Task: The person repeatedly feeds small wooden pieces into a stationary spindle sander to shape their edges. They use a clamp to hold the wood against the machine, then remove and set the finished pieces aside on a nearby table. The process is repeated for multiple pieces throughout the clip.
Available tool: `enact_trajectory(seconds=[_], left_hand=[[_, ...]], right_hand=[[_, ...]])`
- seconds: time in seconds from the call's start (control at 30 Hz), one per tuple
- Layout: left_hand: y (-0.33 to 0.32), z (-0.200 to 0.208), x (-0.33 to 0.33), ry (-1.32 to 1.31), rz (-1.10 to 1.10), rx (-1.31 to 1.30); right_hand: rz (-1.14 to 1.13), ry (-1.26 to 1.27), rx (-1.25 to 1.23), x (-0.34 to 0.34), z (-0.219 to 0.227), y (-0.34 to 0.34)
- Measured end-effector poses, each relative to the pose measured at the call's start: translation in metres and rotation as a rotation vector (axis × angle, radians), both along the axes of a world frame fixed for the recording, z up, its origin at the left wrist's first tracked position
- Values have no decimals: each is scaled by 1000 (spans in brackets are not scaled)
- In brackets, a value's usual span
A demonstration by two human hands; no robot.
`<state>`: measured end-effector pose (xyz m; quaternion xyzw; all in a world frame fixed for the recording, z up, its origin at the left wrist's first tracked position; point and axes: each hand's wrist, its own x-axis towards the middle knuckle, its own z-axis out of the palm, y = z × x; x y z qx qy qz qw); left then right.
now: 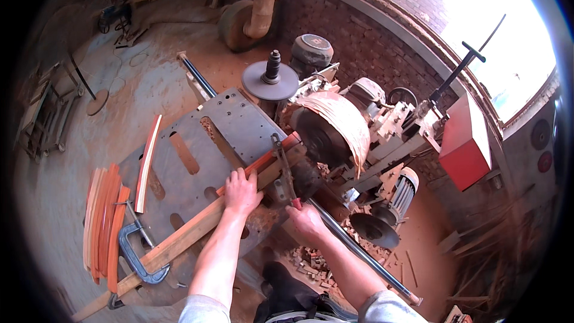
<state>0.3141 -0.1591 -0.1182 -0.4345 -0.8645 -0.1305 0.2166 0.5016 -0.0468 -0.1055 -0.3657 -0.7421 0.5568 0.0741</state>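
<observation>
Watching remotely, I see the reddish strip [264, 161] running far and right from the left hand [241, 194], the nearer one, its grip unclear; the right hand [307, 222] clasps a red handle [296, 203].

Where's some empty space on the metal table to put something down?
On the metal table, between the lone curved strip and the left hand, though slots cut into it. Another bare patch is at the far corner, near the grey disc. It's crowded around the stacked strips and blue clamp, and where the right hand holds the red-handled lever.
</observation>
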Motion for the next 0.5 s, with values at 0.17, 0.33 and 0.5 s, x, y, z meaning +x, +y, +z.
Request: enact_trajectory(seconds=[0.17,0.33,0.5], left_hand=[[8,18,-85,-138,15,-59],[13,28,-158,-132,34,-68],[10,34,-213,-54,-1,-64]], right_hand=[[-5,-1,54,-93,7,8],[101,88,-35,-170,-3,16],[94,178,35,-225,-7,11]])
